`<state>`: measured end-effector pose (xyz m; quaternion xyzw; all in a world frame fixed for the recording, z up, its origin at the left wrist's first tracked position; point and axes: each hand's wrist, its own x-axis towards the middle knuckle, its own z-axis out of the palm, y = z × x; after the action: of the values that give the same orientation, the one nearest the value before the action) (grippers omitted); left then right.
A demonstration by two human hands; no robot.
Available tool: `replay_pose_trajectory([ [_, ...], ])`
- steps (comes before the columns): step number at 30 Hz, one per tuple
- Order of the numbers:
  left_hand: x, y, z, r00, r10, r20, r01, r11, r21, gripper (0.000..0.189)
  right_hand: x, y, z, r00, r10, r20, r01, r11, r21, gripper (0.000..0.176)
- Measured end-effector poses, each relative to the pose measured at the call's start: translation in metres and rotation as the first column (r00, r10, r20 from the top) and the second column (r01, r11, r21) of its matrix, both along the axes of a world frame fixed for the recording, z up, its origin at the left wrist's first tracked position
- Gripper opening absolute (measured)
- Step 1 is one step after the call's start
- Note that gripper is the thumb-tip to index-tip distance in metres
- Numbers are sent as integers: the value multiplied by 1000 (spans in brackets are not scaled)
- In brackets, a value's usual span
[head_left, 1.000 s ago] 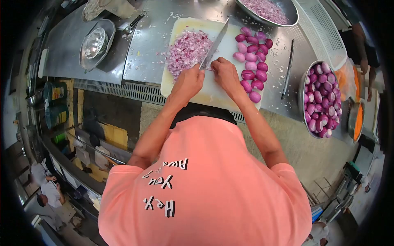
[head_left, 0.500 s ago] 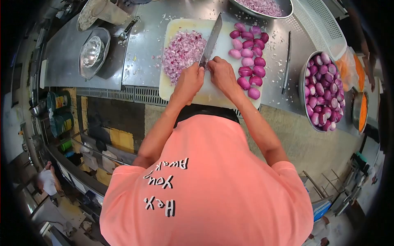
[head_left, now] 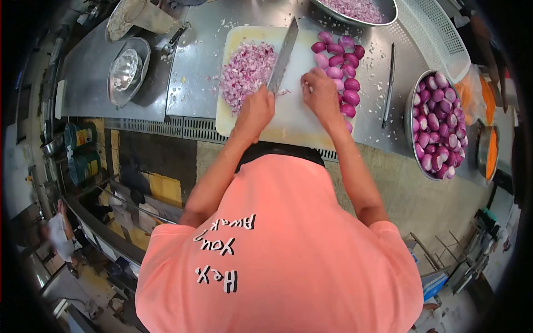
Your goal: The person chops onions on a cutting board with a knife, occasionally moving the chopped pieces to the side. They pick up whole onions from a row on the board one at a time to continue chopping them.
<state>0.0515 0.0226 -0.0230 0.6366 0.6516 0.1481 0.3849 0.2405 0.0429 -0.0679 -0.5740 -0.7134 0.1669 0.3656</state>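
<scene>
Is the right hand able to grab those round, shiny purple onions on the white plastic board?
Probably yes: the bare right hand is beside the round, shiny purple onions, and nothing seems to block it.

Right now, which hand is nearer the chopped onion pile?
Left. The left hand grips the knife beside the chopped onion pile; the right hand is farther off, by the whole onions.

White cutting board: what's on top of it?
Chopped red onion lies at left, peeled red onions at right, with a knife and small scrap between. The right hand partly hides the onions; the board beneath them is covered.
</scene>
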Motion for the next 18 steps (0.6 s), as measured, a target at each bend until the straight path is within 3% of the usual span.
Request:
replay_pose_trajectory([
  [5, -16, 1, -1, 999, -40, 7, 39, 993, 108, 28, 27, 11, 15, 989, -137, -55, 138, 990, 15, 14],
  [7, -14, 2, -4, 998, -32, -61, 39, 993, 112, 29, 33, 13, 20, 983, -180, 30, 178, 981, 76, 16],
  [8, -15, 2, -4, 998, -32, -59, 38, 994, 103, 29, 35, 15, 16, 981, -185, 54, 182, 982, 46, 17],
  [10, -11, 13, 23, 999, 24, 22, -22, 996, -84, 29, 34, 12, 13, 982, -176, 73, 175, 984, 20, 17],
  [11, -13, 10, 21, 999, 28, 24, -26, 997, -78, 29, 33, 13, 12, 981, -175, 85, 176, 984, -3, 17],
  [13, -19, -1, 8, 998, -37, 51, 31, 994, 101, 29, 33, 14, 10, 984, -161, 77, 164, 986, -27, 16],
  [16, -9, 3, -9, 998, -60, -13, 62, 985, 159, 28, 33, 14, -2, 991, -119, 60, 122, 992, -36, 16],
  [17, -9, 3, -9, 998, -56, -10, 57, 986, 155, 28, 33, 14, -6, 995, -87, 47, 87, 996, 0, 16],
  [18, -5, 8, 13, 999, -15, 33, 15, 1000, 13, 28, 32, 14, -9, 995, -81, 50, 81, 997, 3, 16],
])
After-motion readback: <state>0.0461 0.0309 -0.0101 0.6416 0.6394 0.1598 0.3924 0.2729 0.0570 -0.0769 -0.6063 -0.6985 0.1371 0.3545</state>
